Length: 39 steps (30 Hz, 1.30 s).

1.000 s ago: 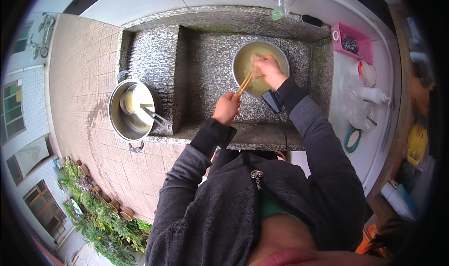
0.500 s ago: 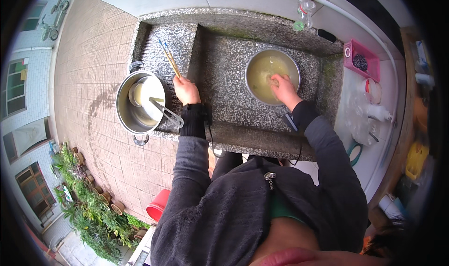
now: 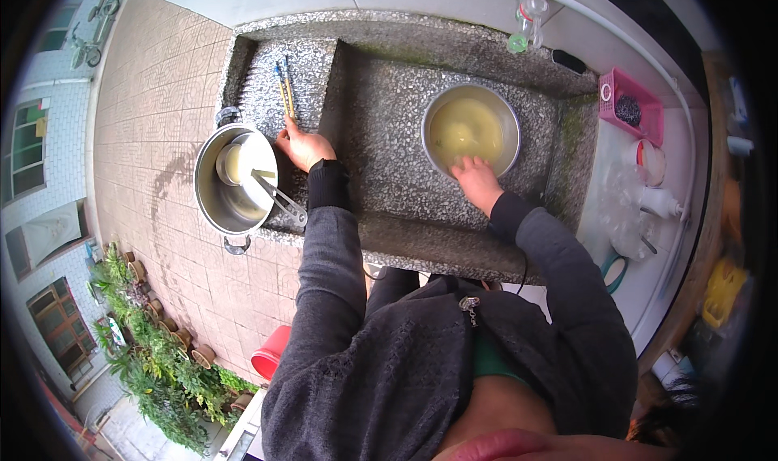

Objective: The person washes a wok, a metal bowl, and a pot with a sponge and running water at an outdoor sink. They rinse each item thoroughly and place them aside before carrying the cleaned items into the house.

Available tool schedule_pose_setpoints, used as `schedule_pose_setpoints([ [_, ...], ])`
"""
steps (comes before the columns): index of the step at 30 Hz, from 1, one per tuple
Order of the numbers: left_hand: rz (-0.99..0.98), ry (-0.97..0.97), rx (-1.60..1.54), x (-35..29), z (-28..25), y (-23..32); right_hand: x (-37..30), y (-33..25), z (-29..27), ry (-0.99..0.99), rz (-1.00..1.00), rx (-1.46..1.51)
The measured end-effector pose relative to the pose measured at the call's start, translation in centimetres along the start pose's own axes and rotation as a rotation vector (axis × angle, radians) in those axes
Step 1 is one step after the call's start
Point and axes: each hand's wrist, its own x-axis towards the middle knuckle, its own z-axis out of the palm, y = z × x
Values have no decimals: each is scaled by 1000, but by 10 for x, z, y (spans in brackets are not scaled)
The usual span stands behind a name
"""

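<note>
My left hand is low over the ribbed slab at the sink's left, its fingers on the near ends of a pair of blue-tipped chopsticks. How firmly they are gripped is hard to see. My right hand reaches over the near rim of a round metal bowl, fingers apart and fingertips inside. Cloudy yellowish liquid fills much of the bowl, and a pale blurred patch shows in it. Left of my left hand stands a metal pot with a small round dish and a grey-handled utensil in it.
The speckled stone sink has raised walls all round. Along its right side are a pink basket, a clear plastic bag and teal-handled scissors. A plastic bottle hangs at the back. A red bucket stands at lower left.
My left hand has moved left with the chopsticks, which now point more straight away. My right hand has drawn back from the bowl's middle to its near rim, and its fingers have loosened.
</note>
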Motion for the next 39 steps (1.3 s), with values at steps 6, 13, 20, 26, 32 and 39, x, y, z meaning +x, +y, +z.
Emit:
schedule_pose_setpoints([
  [6, 128, -13, 213, -2, -2, 2, -4, 9, 16, 93, -103, -4],
  [13, 315, -230, 396, 7, -8, 1, 1, 15, 11, 265, -89, 112],
  [20, 550, -190, 22, -55, -19, 49, 11, -2, 11, 372, 11, 117],
  [26, 404, -637, 31, -92, -3, 70, 9, -1, 9, 294, -2, 134],
  [32, -314, -1471, -407, -118, 16, 84, 3, -4, 3, 315, -3, 187],
  [39, -655, -1606, -399, -139, 52, 71, -3, 12, -6, 89, -11, 666],
])
